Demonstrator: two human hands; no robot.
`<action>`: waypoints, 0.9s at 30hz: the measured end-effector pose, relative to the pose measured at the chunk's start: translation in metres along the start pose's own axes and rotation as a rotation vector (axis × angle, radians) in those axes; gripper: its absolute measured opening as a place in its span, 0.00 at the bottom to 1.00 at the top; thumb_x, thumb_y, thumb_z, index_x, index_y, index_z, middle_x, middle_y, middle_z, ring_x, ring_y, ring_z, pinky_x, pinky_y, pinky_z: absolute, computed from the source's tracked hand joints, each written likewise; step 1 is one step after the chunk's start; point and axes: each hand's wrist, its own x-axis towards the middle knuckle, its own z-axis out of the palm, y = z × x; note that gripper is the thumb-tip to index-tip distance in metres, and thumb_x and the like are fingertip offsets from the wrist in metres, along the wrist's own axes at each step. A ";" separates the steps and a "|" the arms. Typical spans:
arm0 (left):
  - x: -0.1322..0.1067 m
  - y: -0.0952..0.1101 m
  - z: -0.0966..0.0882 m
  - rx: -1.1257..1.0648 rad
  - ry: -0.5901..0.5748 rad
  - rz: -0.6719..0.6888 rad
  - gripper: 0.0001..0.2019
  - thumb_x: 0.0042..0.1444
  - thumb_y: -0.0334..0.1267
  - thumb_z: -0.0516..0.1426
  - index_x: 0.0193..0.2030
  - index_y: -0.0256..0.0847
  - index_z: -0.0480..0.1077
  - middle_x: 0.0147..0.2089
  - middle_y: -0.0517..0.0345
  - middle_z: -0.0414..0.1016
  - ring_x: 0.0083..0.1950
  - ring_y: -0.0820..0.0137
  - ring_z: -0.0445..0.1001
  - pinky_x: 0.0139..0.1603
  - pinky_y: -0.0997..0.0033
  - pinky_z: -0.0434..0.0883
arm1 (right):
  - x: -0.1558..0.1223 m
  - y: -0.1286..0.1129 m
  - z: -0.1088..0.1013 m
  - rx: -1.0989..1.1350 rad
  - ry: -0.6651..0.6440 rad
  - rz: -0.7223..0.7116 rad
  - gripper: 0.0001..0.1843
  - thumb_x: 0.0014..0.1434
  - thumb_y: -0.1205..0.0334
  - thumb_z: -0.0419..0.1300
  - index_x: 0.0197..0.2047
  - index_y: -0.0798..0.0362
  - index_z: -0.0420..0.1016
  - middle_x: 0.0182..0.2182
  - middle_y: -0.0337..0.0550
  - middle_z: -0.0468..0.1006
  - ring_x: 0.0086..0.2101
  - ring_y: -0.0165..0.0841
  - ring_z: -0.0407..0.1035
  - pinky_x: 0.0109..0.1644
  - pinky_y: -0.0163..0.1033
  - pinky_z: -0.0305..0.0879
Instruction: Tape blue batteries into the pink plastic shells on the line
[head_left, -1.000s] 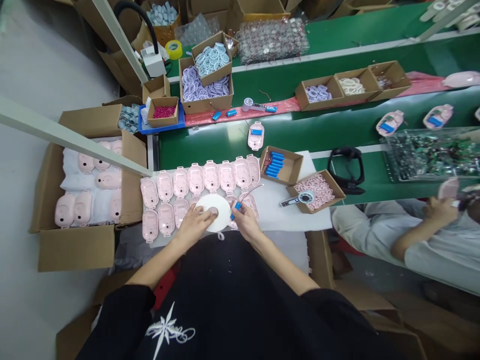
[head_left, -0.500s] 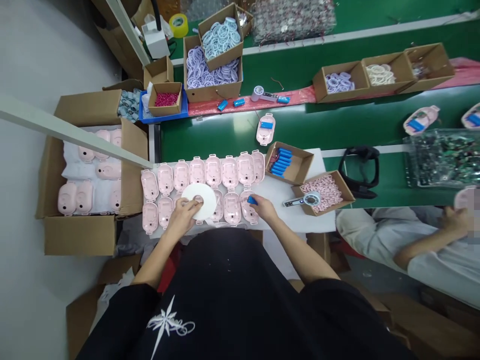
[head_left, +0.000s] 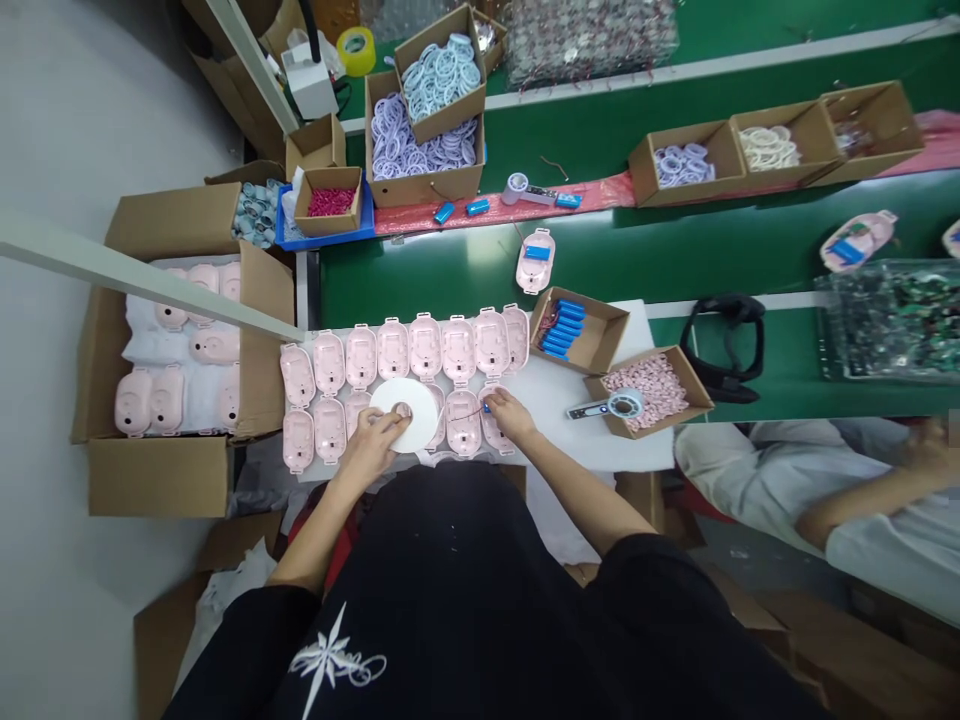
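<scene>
My left hand [head_left: 375, 440] is closed on a white roll of tape [head_left: 421, 415], gripping it at the centre hole. The roll hides parts of the pink plastic shells beneath it. Between the fingers of my right hand [head_left: 511, 420] is a blue battery [head_left: 487, 405], mostly covered, with a thin red wire trailing to the left. That hand is over a pink shell [head_left: 495, 437] at the right end of the front row. Beside it lies another open pink shell [head_left: 463, 425]. Two rows of such shells stand on a white foam sheet [head_left: 562, 420].
A cardboard box of blue batteries [head_left: 581, 330] and a box of small pink parts [head_left: 652, 390] stand to the right, with a handheld fan part [head_left: 622, 404] on the latter. Left is a carton of pink housings [head_left: 259, 330]. A co-worker's arm [head_left: 862, 500] is at far right.
My right hand has moved slightly left with the battery, which is now more hidden, and its wire shows. The tape roll in my left hand has shifted slightly right and down.
</scene>
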 end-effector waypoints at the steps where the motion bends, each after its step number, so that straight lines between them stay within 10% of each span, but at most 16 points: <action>1: 0.001 0.000 0.000 -0.003 -0.002 0.004 0.28 0.58 0.25 0.59 0.66 0.44 0.74 0.60 0.48 0.77 0.59 0.51 0.61 0.61 0.51 0.69 | 0.001 0.001 0.000 0.002 -0.002 -0.008 0.33 0.59 0.83 0.52 0.65 0.59 0.74 0.65 0.61 0.75 0.70 0.43 0.63 0.75 0.49 0.56; 10: 0.011 0.009 0.015 -0.092 0.178 -0.079 0.28 0.56 0.30 0.66 0.65 0.40 0.73 0.61 0.45 0.77 0.62 0.50 0.64 0.66 0.49 0.67 | -0.020 0.008 -0.002 0.125 0.025 0.061 0.34 0.60 0.80 0.50 0.65 0.50 0.76 0.65 0.48 0.77 0.64 0.41 0.72 0.68 0.46 0.70; 14: 0.012 0.009 0.042 -0.143 0.311 -0.279 0.26 0.59 0.41 0.67 0.63 0.39 0.73 0.59 0.41 0.78 0.63 0.48 0.67 0.66 0.45 0.67 | -0.016 0.009 -0.050 0.200 0.303 -0.006 0.28 0.67 0.68 0.53 0.68 0.48 0.74 0.64 0.48 0.78 0.61 0.43 0.74 0.67 0.50 0.71; 17: 0.014 0.012 0.058 -0.202 0.325 -0.397 0.27 0.61 0.46 0.65 0.64 0.39 0.71 0.61 0.39 0.77 0.64 0.47 0.67 0.64 0.43 0.69 | 0.052 0.021 -0.127 0.161 0.424 -0.018 0.28 0.69 0.66 0.53 0.71 0.49 0.70 0.66 0.52 0.74 0.62 0.48 0.72 0.65 0.52 0.71; 21: 0.017 0.025 0.064 -0.221 0.300 -0.455 0.27 0.65 0.45 0.62 0.68 0.40 0.67 0.67 0.38 0.73 0.70 0.47 0.63 0.68 0.41 0.67 | 0.199 0.052 -0.219 0.023 0.263 0.047 0.32 0.64 0.76 0.53 0.70 0.55 0.68 0.66 0.60 0.73 0.60 0.51 0.73 0.61 0.52 0.72; 27: 0.004 0.043 0.074 -0.191 0.284 -0.558 0.27 0.68 0.41 0.57 0.72 0.42 0.63 0.68 0.39 0.71 0.73 0.47 0.62 0.70 0.39 0.66 | 0.314 0.090 -0.234 -0.007 0.117 0.168 0.29 0.62 0.78 0.54 0.66 0.63 0.71 0.62 0.66 0.75 0.59 0.49 0.72 0.63 0.51 0.68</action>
